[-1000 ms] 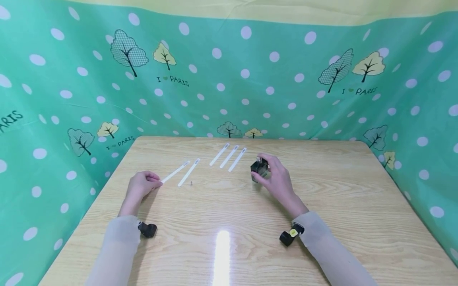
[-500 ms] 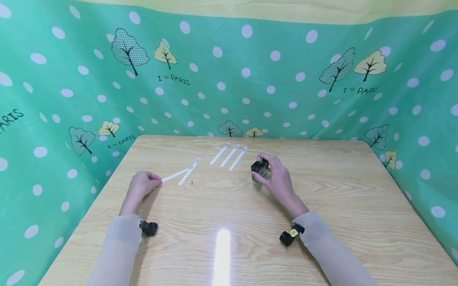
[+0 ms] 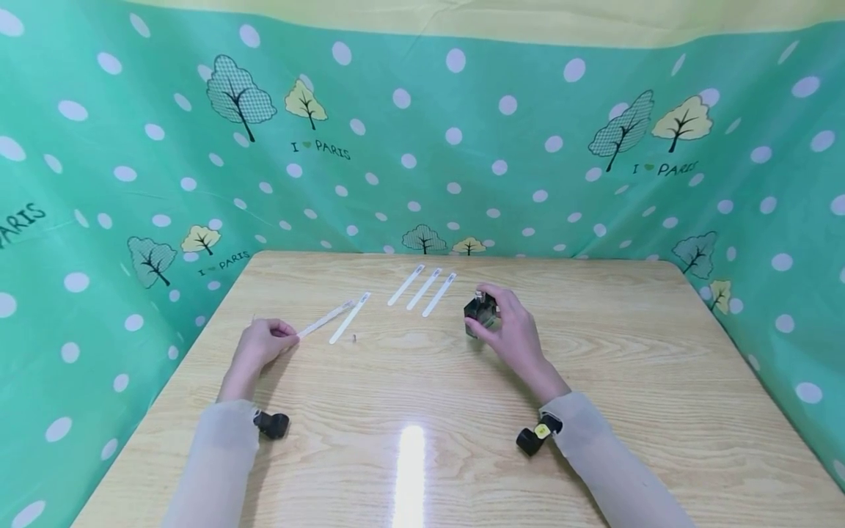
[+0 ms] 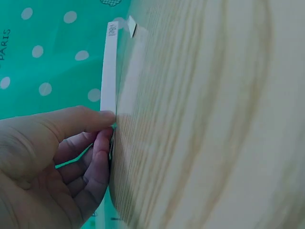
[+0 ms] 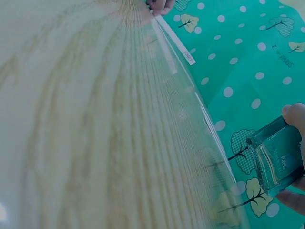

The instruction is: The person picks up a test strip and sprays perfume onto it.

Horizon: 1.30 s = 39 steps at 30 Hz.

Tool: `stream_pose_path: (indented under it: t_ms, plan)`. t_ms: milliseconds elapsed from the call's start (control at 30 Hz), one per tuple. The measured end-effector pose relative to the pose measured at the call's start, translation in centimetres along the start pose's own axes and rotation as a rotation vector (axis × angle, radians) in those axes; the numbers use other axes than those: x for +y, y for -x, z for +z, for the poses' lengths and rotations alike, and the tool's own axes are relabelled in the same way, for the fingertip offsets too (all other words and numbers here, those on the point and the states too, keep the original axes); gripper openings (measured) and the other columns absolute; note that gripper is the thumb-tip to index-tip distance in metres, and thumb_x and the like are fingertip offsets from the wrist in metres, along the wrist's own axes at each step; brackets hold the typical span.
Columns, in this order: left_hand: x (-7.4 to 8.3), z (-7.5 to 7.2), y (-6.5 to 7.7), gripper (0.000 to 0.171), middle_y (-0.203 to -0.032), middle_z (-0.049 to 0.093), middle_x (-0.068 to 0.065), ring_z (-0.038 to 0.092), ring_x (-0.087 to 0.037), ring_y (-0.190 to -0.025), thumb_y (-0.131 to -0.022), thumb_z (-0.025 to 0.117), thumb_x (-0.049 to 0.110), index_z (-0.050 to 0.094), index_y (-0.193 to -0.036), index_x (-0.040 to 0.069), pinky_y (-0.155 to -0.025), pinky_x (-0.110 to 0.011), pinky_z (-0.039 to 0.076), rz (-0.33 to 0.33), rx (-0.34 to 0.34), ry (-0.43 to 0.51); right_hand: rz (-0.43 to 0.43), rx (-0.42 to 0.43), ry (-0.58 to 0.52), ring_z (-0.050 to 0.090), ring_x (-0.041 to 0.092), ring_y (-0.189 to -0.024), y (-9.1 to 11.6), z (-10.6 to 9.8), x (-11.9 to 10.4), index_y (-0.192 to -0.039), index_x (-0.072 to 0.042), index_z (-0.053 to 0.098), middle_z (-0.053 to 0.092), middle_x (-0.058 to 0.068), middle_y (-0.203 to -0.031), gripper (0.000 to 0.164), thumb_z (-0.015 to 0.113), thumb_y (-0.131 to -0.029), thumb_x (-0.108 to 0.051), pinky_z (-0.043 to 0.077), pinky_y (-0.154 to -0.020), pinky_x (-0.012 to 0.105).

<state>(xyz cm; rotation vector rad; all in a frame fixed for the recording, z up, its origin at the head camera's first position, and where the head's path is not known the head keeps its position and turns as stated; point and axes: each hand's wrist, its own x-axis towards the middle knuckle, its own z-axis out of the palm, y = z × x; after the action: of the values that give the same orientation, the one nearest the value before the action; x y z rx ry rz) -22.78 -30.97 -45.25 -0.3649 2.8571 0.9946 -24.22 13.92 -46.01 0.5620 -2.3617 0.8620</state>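
The left hand point(image 3: 262, 343) is pinching a strip point(image 4: 109, 67) (white, printed at its far end); the right hand point(image 3: 518, 334) is clasping a bottle point(image 5: 278, 157).

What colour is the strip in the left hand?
The strip is white, clearest in the left wrist view.

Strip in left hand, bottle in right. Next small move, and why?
Probably bring the bottle toward the free end of the white strip. The left hand pinches the strip's near end, with the free end raised off the table; the right hand holds the bottle, well apart from the strip.
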Motion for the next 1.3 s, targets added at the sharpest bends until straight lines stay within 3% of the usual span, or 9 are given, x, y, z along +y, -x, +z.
stream_pose_path:
  t_ms: [200,400,567,700,833,1067,1300]
  plan:
    - [0.0,-0.7,0.0,0.021,-0.086,0.068,-0.006,0.058,-0.021,-0.081,-0.09,0.071,0.02,0.068,-0.099,0.001,-0.068,-0.025,0.043,0.015,-0.026,0.022,0.003,-0.003,-0.007,0.067,0.028,-0.091,0.0,-0.1,0.1,-0.137,-0.017,0.051,0.063,0.01,-0.123,0.063,0.082,-0.083,-0.03,0.064,-0.07,0.037]
    - [0.7,-0.9,-0.2,0.024,-0.09,0.07,-0.005,0.061,-0.01,-0.077,-0.091,0.07,0.015,0.063,-0.108,0.0,-0.068,-0.021,0.054,0.037,-0.05,0.171,0.003,-0.003,-0.004,0.067,0.027,-0.089,0.1,-0.1,0.1,-0.137,-0.018,0.051,0.063,0.01,-0.123,0.063,0.082,-0.083,-0.03,0.063,-0.07,0.036]
    - [1.7,-0.7,-0.6,0.032,-0.1,0.073,-0.01,0.063,-0.002,-0.077,-0.093,0.069,0.014,0.063,-0.121,-0.001,-0.071,-0.017,0.058,0.092,-0.018,0.246,0.013,-0.002,-0.004,0.067,0.027,-0.086,0.0,-0.2,0.1,-0.137,-0.018,0.051,0.063,0.01,-0.123,0.063,0.081,-0.084,-0.031,0.063,-0.069,0.036]
    - [2.7,-0.4,-0.8,0.035,-0.089,0.071,0.004,0.063,0.004,-0.076,-0.093,0.069,0.015,0.063,-0.122,-0.004,-0.074,-0.014,0.058,0.085,-0.006,0.344,0.016,0.006,-0.004,0.068,0.027,-0.084,0.1,-0.3,0.1,-0.137,-0.018,0.052,0.062,0.01,-0.124,0.063,0.082,-0.083,-0.031,0.063,-0.068,0.037]
    - [3.9,0.1,-0.9,0.036,-0.081,0.067,0.013,0.066,0.005,-0.076,-0.094,0.068,0.012,0.06,-0.121,-0.01,-0.081,-0.019,0.061,0.094,-0.038,0.446,0.016,0.008,-0.005,0.068,0.028,-0.087,0.0,-0.3,0.1,-0.137,-0.017,0.052,0.063,0.01,-0.123,0.062,0.082,-0.083,-0.031,0.063,-0.069,0.038]
    - [6.3,1.3,-0.7,0.035,-0.085,0.071,0.007,0.068,0.001,-0.079,-0.095,0.067,0.012,0.061,-0.12,-0.011,-0.086,-0.024,0.062,0.122,-0.089,0.484,0.015,0.008,-0.001,0.066,0.027,-0.086,0.0,-0.5,0.1,-0.136,-0.017,0.052,0.063,0.01,-0.122,0.061,0.081,-0.084,-0.03,0.063,-0.068,0.039]
    - [8.0,2.9,-0.8,0.033,-0.098,0.073,-0.01,0.069,-0.002,-0.08,-0.094,0.066,0.009,0.061,-0.12,-0.011,-0.087,-0.024,0.062,0.142,-0.13,0.495,-0.001,0.014,0.004,0.065,0.025,-0.082,0.0,-0.7,0.2,-0.135,-0.016,0.052,0.063,0.011,-0.12,0.061,0.082,-0.083,-0.029,0.061,-0.066,0.036]
